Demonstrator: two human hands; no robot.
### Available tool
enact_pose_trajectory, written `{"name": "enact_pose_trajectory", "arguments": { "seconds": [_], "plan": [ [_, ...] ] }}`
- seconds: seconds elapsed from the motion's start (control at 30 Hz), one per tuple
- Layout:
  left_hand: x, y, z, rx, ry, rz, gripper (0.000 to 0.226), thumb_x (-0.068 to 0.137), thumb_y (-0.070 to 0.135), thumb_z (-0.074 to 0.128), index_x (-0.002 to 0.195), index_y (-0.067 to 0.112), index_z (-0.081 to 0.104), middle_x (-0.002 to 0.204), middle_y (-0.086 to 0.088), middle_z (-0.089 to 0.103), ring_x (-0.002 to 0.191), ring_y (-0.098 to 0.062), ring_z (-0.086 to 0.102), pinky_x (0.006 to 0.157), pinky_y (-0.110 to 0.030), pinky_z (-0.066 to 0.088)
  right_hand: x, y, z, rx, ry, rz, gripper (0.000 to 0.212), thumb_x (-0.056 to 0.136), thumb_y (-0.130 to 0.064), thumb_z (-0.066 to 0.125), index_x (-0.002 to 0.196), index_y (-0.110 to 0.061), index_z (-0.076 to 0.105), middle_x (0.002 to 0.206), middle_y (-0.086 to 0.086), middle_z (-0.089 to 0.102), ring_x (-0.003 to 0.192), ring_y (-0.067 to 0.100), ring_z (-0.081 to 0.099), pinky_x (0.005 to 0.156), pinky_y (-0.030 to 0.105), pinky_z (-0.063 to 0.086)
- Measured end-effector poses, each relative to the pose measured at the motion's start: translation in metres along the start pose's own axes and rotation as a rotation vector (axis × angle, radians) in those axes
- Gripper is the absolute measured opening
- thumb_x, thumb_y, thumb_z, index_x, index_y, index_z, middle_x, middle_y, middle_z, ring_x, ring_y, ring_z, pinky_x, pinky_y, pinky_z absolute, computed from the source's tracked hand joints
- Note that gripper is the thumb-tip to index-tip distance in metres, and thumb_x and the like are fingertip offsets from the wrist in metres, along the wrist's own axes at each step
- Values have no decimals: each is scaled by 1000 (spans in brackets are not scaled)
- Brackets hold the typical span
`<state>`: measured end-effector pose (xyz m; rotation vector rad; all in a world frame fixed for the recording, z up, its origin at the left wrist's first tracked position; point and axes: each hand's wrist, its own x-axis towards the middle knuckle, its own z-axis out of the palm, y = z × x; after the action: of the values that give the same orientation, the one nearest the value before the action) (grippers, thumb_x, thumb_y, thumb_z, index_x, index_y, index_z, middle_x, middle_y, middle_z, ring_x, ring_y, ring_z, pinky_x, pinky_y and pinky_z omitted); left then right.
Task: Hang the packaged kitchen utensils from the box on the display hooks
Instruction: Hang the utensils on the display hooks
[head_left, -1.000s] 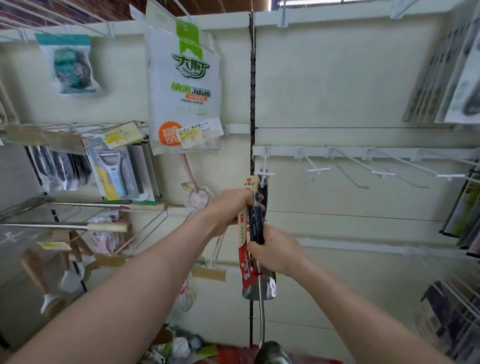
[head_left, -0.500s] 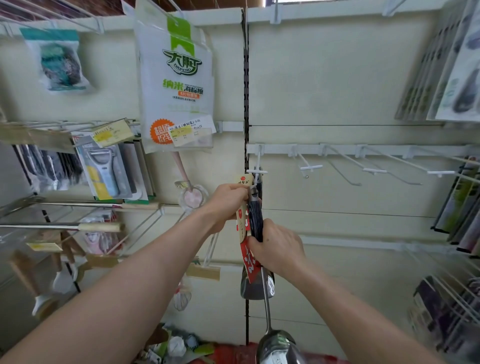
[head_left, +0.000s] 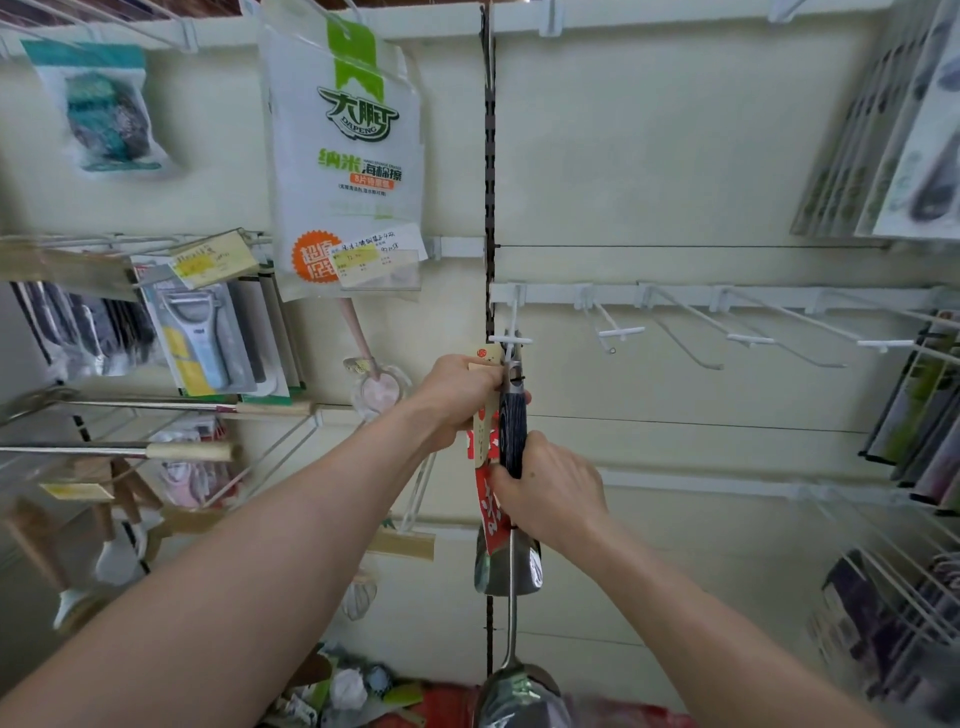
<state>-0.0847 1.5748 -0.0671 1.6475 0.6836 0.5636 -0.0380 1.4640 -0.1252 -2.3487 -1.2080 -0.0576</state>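
Dark-handled utensil (head_left: 512, 431) just under hook (head_left: 511, 340) | left hand (head_left: 457, 397) pinches top | right hand (head_left: 553, 493) grips handle below

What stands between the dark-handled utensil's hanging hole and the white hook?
Nothing visible. The dark-handled utensil, gripped by the left hand and right hand, has its hanging hole just under the tip of the white hook.

Peeler pack (head_left: 200, 340) hangs left of the sponge bag (head_left: 345, 156).
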Motion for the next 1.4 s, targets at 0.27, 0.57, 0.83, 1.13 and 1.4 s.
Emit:
{"name": "enact_pose_trajectory", "arguments": {
  "seconds": [0.27,0.57,0.83,1.13,1.4],
  "plan": [
    [8,-4,-3,-109,-18,-54,21,96,9,53,107,-3,66,87,-14,75,94,-33,70,93,-52,52,0,0,-2,-14,16,-19,27,95,-43,42,92,-16,42,76,-4,49,68,22,47,65,31,34],
    [10,-9,-13,-186,-40,-78,15,93,8,54,95,-1,66,96,-20,72,82,-29,67,85,-44,53,-1,-3,3,-7,27,-50,25,95,-42,42,92,-18,41,74,-6,49,65,18,47,63,30,33],
    [11,-4,-16,-98,-131,-73,22,97,12,53,111,-3,62,96,-15,74,77,-22,70,68,-32,55,-7,-4,1,-9,41,-36,29,95,-46,42,91,-17,42,67,-9,43,63,18,46,56,30,33],
    [18,-1,-13,-130,-125,-147,19,98,9,49,108,-1,62,89,-14,74,78,-25,69,73,-38,55,-3,-8,-1,-22,24,-12,29,95,-45,43,94,-16,42,79,-3,52,69,22,48,63,29,35],
    [17,8,-11,-163,-115,-231,17,100,12,46,95,6,61,70,-9,72,59,-19,66,50,-28,55,3,-14,-1,31,-29,8,29,95,-44,46,96,-16,40,77,-6,51,64,15,47,53,27,31]
  ]
}}
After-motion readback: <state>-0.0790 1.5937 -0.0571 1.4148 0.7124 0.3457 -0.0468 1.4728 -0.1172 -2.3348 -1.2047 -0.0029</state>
